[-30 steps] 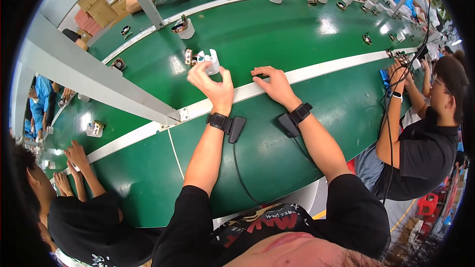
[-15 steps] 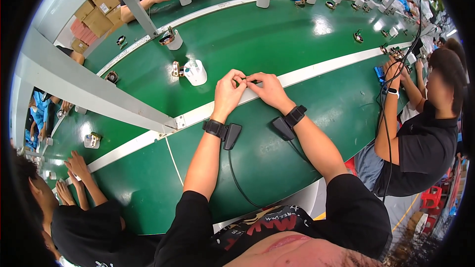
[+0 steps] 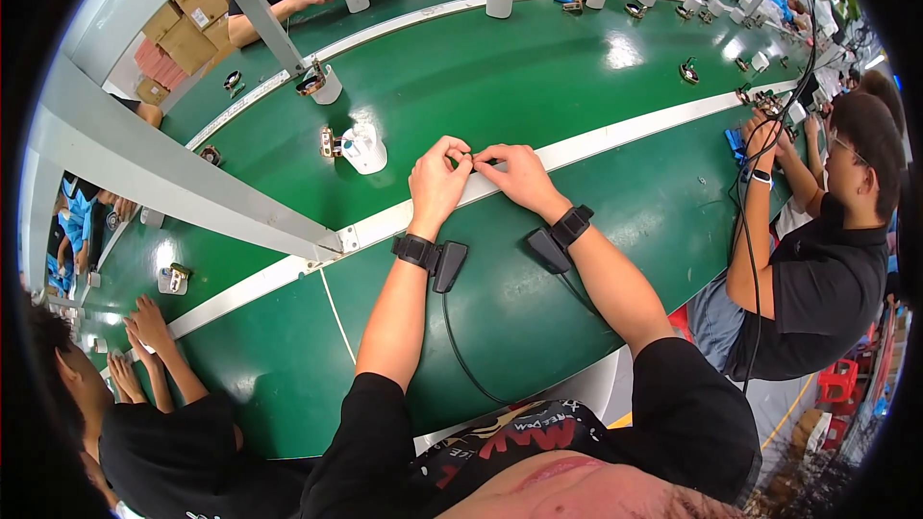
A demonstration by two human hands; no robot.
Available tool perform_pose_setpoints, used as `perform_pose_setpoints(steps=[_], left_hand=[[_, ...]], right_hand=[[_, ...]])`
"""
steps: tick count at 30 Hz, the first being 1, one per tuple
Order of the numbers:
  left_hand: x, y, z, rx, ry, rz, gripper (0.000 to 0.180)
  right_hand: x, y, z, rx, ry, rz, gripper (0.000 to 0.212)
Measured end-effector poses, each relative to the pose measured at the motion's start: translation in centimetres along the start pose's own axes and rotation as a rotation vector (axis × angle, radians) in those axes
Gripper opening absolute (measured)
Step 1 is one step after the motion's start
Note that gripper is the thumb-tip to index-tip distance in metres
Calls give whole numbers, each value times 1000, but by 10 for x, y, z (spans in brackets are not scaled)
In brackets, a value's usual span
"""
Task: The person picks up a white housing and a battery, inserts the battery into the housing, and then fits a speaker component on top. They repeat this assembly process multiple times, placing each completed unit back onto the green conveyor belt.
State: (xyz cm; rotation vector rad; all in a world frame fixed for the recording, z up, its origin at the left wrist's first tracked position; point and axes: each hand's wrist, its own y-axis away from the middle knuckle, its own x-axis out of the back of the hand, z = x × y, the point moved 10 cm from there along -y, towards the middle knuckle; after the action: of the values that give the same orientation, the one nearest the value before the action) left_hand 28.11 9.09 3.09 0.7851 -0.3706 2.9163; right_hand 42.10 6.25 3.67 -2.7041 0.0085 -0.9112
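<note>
fingers (image 3: 460, 156) of both hands pinched together just above the middle of the frame, tips meeting over the white stripe (image 3: 615, 139) of the green bench (image 3: 538, 67). left hand (image 3: 437, 183) and right hand (image 3: 514, 173) touching at the fingertips, gripping something tiny and thin between them; too small to tell what. black wristband (image 3: 415, 250) on the left wrist with a dark box (image 3: 449, 265) beside it and a thin black cord (image 3: 460, 346) trailing toward the lower edge; matching black band (image 3: 571, 226) and box (image 3: 545, 250) on the right wrist.

white cylindrical part (image 3: 365, 149) with a small metal piece (image 3: 330, 142) at its side standing on the bench just left of the left hand, near but apart. another white cup-shaped part (image 3: 325, 86) further toward the upper left. more white cylinders (image 3: 499, 0) along the upper edge of the bench, small dark parts (image 3: 688, 71) scattered toward the upper right. grey metal beam (image 3: 163, 173) slanting across the left of the frame.

other people at the bench: one in a black shirt (image 3: 817, 279) at the right edge, hands raised; one in black (image 3: 163, 452) at the lower left, hands flat on the bench; another at the top centre holding a small white part (image 3: 357, 0).
</note>
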Motion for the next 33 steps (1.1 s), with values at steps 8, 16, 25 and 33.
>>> perform_pose_setpoints(steps=[8,16,25,33], left_hand=[[0,0,-2,7,-2,4,14],[0,0,-3,4,27,11,13],[1,0,-4,12,-9,12,14],[2,-1,-4,-4,-8,13,14]], right_hand=[[-1,1,0,9,4,1,19],[-1,1,-3,16,-1,2,18],[-2,1,-6,6,13,-25,17],[-4,0,-5,10,17,-25,17]])
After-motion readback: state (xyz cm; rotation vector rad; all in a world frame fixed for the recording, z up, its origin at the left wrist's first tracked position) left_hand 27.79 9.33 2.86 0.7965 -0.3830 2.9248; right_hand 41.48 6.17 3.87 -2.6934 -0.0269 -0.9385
